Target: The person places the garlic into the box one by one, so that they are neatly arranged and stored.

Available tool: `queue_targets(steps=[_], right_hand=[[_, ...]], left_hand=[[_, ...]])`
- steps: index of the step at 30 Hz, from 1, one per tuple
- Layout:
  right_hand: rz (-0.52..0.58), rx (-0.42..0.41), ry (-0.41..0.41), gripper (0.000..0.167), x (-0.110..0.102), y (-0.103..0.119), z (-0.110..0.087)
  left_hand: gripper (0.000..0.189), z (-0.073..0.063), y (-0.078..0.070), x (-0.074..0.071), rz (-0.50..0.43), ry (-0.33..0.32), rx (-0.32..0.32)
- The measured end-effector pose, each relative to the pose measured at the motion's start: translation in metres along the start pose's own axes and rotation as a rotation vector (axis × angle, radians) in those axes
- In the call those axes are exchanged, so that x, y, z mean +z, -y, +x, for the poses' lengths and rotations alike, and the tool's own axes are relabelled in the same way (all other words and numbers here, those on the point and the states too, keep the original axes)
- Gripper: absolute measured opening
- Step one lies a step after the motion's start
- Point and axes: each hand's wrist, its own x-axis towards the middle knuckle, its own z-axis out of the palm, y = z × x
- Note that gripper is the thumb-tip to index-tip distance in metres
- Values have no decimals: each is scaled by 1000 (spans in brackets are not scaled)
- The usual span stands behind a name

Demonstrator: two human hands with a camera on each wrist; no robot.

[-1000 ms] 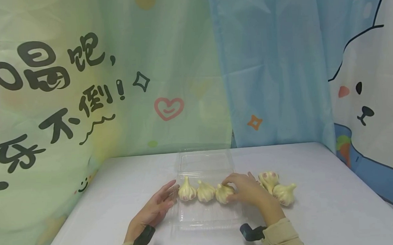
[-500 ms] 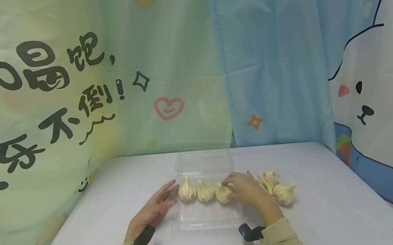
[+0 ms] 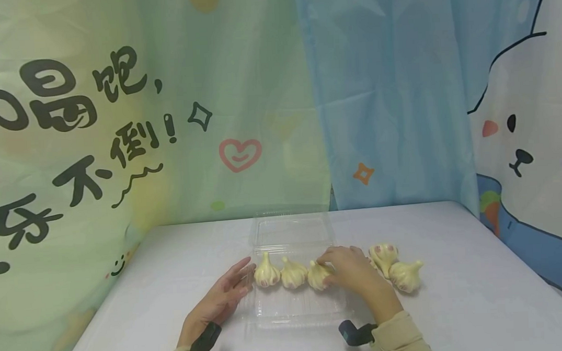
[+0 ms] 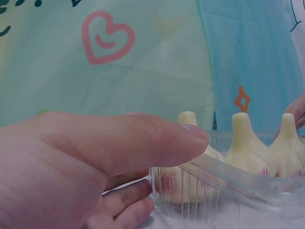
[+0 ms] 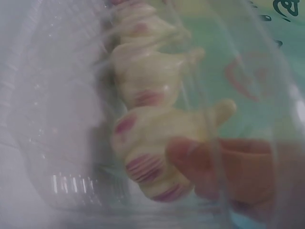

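Note:
A clear plastic clamshell box (image 3: 296, 312) lies with its lid folded back. Three garlic bulbs stand in a row inside it: a left bulb (image 3: 267, 271), a middle bulb (image 3: 293, 273) and a right bulb (image 3: 317, 276). My right hand (image 3: 353, 271) pinches the right bulb between thumb and fingers; the right wrist view shows the thumb against this garlic bulb (image 5: 138, 131) through the clear wall. At the box's left side is my left hand (image 3: 222, 297), fingers fairly straight. In the left wrist view, its thumb (image 4: 157, 143) lies over the box's rim (image 4: 224, 179), the other fingers low outside the wall.
Several more garlic bulbs (image 3: 406, 276) lie on the white table (image 3: 465, 303) right of the box, one partly hidden behind my right hand. The clear lid (image 3: 293, 231) reaches toward the printed curtain (image 3: 281, 170) at the table's far edge.
My right hand has shifted slightly left with the right garlic bulb, closer to the middle one. My left hand stays at the box's side.

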Motion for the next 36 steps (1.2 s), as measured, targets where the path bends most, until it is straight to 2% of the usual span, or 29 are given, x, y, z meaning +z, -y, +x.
queue_targets(steps=[6,12,15,19,28,32,36], right_hand=[[23,-9,10,41,-3,1,0],[37,-56,-1,39,-4,-4,0],[77,-87,-20,38,-8,-9,-2],[153,-88,-65,36,-23,-17,-8],[235,90,-159,46,-71,-43,-39],[248,138,-201,55,-83,-63,-56],[266,192,-185,62,-90,-83,-71]], left_hand=[[75,0,1,-2,15,3,0],[76,0,1,-2,13,4,-5],[77,0,1,-2,9,11,1],[76,1,2,-3,7,14,8],[76,1,2,-2,6,6,9],[76,1,2,-3,0,12,9],[76,1,3,-3,-1,22,12]])
